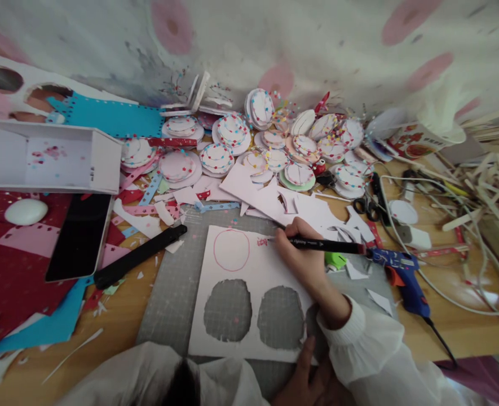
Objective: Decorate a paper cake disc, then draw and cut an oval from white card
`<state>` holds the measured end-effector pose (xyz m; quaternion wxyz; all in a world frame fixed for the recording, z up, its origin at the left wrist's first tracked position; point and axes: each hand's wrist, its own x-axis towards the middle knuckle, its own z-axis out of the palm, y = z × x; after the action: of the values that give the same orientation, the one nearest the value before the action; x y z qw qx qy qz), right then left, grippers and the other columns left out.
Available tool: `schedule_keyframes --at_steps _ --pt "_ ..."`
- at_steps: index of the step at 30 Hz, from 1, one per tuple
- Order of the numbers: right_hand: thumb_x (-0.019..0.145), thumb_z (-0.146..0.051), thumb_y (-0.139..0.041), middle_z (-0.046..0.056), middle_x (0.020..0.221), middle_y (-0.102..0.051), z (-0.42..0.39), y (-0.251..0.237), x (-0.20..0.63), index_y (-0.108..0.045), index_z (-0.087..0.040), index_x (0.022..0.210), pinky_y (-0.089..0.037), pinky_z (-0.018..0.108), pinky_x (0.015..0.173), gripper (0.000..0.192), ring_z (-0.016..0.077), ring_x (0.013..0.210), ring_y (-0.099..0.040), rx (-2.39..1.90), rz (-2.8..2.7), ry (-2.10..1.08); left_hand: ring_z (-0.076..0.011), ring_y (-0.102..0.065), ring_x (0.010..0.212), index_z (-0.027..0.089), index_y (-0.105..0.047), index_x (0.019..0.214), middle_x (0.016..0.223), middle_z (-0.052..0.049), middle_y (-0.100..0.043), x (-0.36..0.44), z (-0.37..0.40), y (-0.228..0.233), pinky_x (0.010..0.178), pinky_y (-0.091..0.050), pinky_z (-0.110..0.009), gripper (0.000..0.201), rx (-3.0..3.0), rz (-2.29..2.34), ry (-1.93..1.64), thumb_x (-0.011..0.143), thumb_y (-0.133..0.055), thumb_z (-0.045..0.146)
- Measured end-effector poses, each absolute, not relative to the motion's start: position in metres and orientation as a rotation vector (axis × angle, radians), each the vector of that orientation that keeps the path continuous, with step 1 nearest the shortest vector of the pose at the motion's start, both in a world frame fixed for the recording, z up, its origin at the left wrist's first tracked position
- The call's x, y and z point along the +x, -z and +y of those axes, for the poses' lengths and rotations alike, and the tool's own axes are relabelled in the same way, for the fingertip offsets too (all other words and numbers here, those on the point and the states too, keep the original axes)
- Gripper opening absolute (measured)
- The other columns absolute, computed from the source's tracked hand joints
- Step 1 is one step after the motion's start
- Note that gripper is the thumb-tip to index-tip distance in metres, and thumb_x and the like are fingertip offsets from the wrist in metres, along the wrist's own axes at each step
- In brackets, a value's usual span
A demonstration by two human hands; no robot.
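Observation:
My right hand point(304, 254) is closed around a black marker pen point(329, 246), its tip near small red writing on a white foam board point(254, 307). Left of the writing, a red circle point(231, 250) is drawn on the board. Two rough round holes are cut through its lower half. My left hand point(306, 375) lies at the board's lower right corner, one finger stretched along the edge and touching it. The other fingers are partly in shadow and cut off by the frame. Beneath the board is a grey cutting mat point(171, 304).
Several decorated white discs point(232, 132) are heaped at the back, with paper scraps before them. Leftward are a black utility knife point(141, 256), a phone point(80, 237) and a white box point(105, 160). A blue glue gun point(405, 276), scissors point(366, 207) and cables lie rightward.

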<state>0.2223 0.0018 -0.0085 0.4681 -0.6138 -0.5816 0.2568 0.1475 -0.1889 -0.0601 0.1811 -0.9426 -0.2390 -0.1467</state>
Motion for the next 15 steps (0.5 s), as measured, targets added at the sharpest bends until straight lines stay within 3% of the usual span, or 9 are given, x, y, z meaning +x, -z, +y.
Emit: schedule_keyframes --at_steps 6,10,15 --pt "0.074 -0.02 -0.06 -0.007 0.052 -0.034 0.0021 0.0109 0.2242 -0.033 -0.023 0.056 -0.026 0.025 0.05 0.033 0.0104 0.051 -0.031 -1.525 -1.443 -0.627 -0.0306 -0.032 0.143 0.049 -0.069 0.109 0.137 0.013 -0.056 0.1474 -0.1872 0.06 0.114 -0.028 -0.058 0.039 -2.69 -0.741 0.553 0.078 -0.046 0.048" --pt "0.073 -0.017 -0.058 -0.007 0.053 -0.033 0.0018 0.0117 0.224 -0.032 -0.023 0.057 -0.026 0.025 0.051 0.031 0.0105 0.052 -0.03 -1.535 -1.411 -0.594 -0.0278 -0.033 0.142 0.05 -0.072 0.1 0.134 0.017 -0.058 0.1483 -0.1871 0.0601 0.11 -0.032 -0.055 0.036 -2.692 -0.709 0.522 0.075 -0.046 0.049" --pt "0.071 -0.015 -0.056 -0.007 0.053 -0.034 0.0025 0.0079 0.2257 -0.032 -0.023 0.055 -0.024 0.026 0.049 0.03 0.0102 0.051 -0.03 -1.467 -1.507 -0.734 -0.0281 -0.038 0.14 0.049 -0.073 0.1 0.131 0.013 -0.061 0.1471 -0.1854 0.0579 0.109 -0.033 -0.054 0.036 -2.713 -0.675 0.509 0.075 -0.047 0.047"
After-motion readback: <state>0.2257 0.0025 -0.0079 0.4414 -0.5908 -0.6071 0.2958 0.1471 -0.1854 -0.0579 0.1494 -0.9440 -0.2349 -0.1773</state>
